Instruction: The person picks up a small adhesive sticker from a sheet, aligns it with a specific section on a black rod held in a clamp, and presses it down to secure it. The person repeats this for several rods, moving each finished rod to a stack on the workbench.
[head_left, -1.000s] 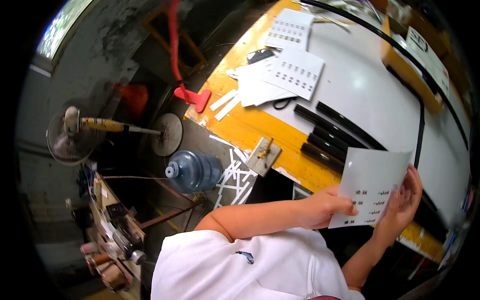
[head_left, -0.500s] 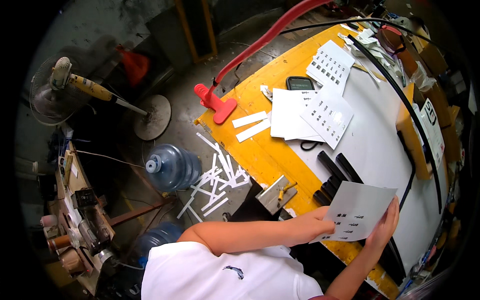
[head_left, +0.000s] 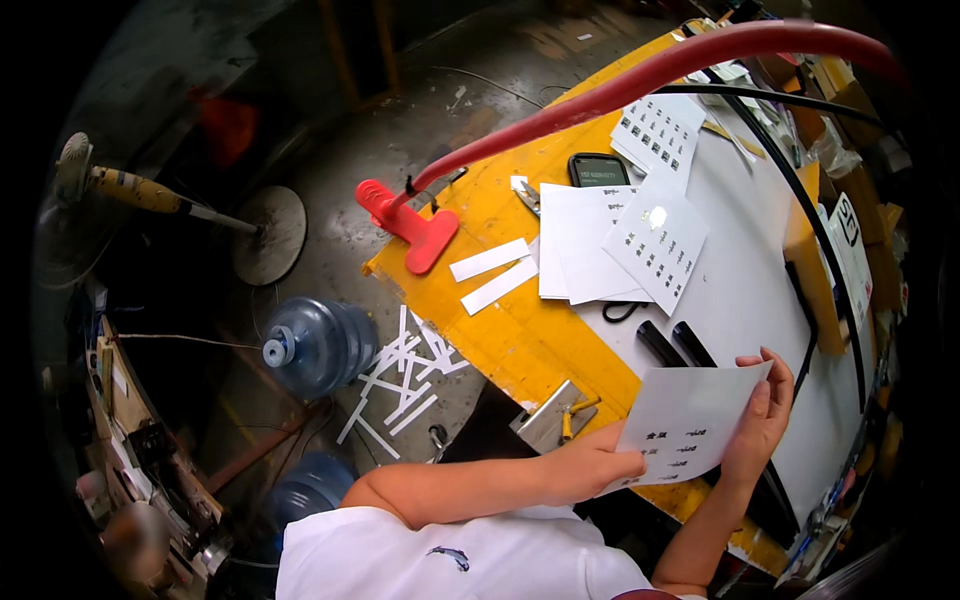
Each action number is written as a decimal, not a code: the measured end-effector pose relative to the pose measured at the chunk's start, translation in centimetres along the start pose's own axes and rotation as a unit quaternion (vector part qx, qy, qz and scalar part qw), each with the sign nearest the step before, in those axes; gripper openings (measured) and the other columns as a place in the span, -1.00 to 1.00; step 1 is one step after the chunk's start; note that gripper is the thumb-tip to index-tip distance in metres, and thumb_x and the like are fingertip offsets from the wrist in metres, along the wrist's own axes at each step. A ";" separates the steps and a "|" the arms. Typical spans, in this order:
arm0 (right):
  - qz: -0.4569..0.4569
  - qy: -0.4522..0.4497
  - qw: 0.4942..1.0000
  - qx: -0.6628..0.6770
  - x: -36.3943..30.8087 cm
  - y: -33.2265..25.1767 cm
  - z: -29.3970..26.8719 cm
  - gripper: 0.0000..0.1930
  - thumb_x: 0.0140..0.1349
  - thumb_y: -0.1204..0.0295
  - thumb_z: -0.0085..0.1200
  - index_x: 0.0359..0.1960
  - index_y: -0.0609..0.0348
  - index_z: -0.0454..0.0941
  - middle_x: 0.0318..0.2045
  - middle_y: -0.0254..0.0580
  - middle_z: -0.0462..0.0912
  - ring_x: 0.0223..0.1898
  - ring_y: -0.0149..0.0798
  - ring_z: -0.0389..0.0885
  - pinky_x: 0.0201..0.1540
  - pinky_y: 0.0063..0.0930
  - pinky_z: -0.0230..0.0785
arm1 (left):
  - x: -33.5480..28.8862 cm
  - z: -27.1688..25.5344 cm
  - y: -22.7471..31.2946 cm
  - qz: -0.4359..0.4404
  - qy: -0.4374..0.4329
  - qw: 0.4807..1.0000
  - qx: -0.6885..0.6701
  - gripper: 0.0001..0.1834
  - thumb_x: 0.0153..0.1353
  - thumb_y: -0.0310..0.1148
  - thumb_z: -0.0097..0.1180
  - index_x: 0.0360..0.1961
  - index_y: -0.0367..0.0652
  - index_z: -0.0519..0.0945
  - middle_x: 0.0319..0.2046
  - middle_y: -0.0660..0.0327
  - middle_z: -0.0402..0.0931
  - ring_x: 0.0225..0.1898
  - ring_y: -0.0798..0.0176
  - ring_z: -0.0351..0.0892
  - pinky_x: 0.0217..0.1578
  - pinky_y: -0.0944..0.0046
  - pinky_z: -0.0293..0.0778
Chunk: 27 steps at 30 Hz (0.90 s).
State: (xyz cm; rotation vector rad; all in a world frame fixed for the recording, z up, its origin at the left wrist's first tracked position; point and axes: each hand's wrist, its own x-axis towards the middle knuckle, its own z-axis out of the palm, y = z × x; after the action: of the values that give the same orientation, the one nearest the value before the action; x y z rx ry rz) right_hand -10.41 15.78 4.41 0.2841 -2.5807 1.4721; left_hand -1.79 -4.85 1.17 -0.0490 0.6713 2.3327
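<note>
A white sheet (head_left: 682, 408) printed with rows of small black marks is held up over the table's near edge. My left hand (head_left: 600, 463) pinches its lower left side, thumb on the front. Along the right edge my right hand (head_left: 757, 430) holds it, with the fingertips reaching above the sheet's upper corner. Beyond it, two black tubes (head_left: 660, 345) lie on the white tabletop and run partly behind the sheet. Farther off, a stack of white sheets (head_left: 575, 240) lies with a printed sheet (head_left: 655, 245) on top, and black scissor handles (head_left: 625, 311) poke out below.
Two white strips (head_left: 498, 285) lie on the yellow table edge (head_left: 520, 345), near a red clamp (head_left: 432, 240) with a red arm. A metal plate with a yellow handle (head_left: 566, 420) sits at the edge. More strips (head_left: 400, 375) and blue water bottles (head_left: 318, 345) are on the floor.
My right fingers have stretched up past the sheet's corner. The sheet has shifted slightly left with my left hand still pinching it. The whole view has turned a little.
</note>
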 end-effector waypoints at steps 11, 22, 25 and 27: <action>0.020 0.004 1.000 0.005 -0.1 0.5 0.6 -0.59 0.37 0.32 -0.11 0.16 0.30 0.34 -0.12 -0.11 0.56 -0.07 -0.38 0.47 0.07 -0.49 0.26 | 0.8 -1.2 -0.4 -0.011 -0.012 0.999 -0.028 -0.42 0.20 -0.52 -0.13 0.28 -0.40 0.16 0.21 0.04 0.29 0.22 0.20 0.27 0.22 0.25 0.22; 0.045 0.016 0.999 0.011 -1.1 1.2 0.0 -0.55 0.35 0.39 -0.12 0.23 0.33 0.29 -0.08 -0.08 0.54 -0.04 -0.35 0.47 0.10 -0.46 0.26 | 1.6 -1.0 -1.4 0.000 -0.011 1.000 -0.024 -0.43 0.18 -0.48 -0.12 0.25 -0.40 0.22 0.17 0.06 0.32 0.19 0.23 0.29 0.18 0.29 0.24; 0.040 0.032 0.999 0.006 -1.5 1.3 -0.1 -0.52 0.33 0.38 -0.10 0.25 0.32 0.27 -0.01 -0.08 0.51 -0.01 -0.34 0.45 0.09 -0.47 0.27 | 1.5 -0.4 -1.0 -0.014 -0.002 1.000 -0.019 -0.43 0.17 -0.48 -0.12 0.24 -0.40 0.22 0.16 0.07 0.33 0.16 0.24 0.30 0.16 0.30 0.25; 0.029 0.041 0.999 -0.021 -1.8 1.2 -0.4 -0.51 0.31 0.38 -0.09 0.26 0.31 0.28 0.05 -0.08 0.46 0.02 -0.33 0.43 0.07 -0.48 0.27 | 1.5 -0.1 -1.0 -0.024 0.004 1.000 -0.016 -0.43 0.16 -0.48 -0.12 0.23 -0.40 0.23 0.14 0.08 0.34 0.14 0.26 0.30 0.14 0.31 0.26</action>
State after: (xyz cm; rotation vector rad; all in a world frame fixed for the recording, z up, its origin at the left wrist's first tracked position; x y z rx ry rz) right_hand -8.96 16.87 3.21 0.1419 -2.5713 1.4149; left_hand -2.27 -3.36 0.34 -0.0891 0.6294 2.2986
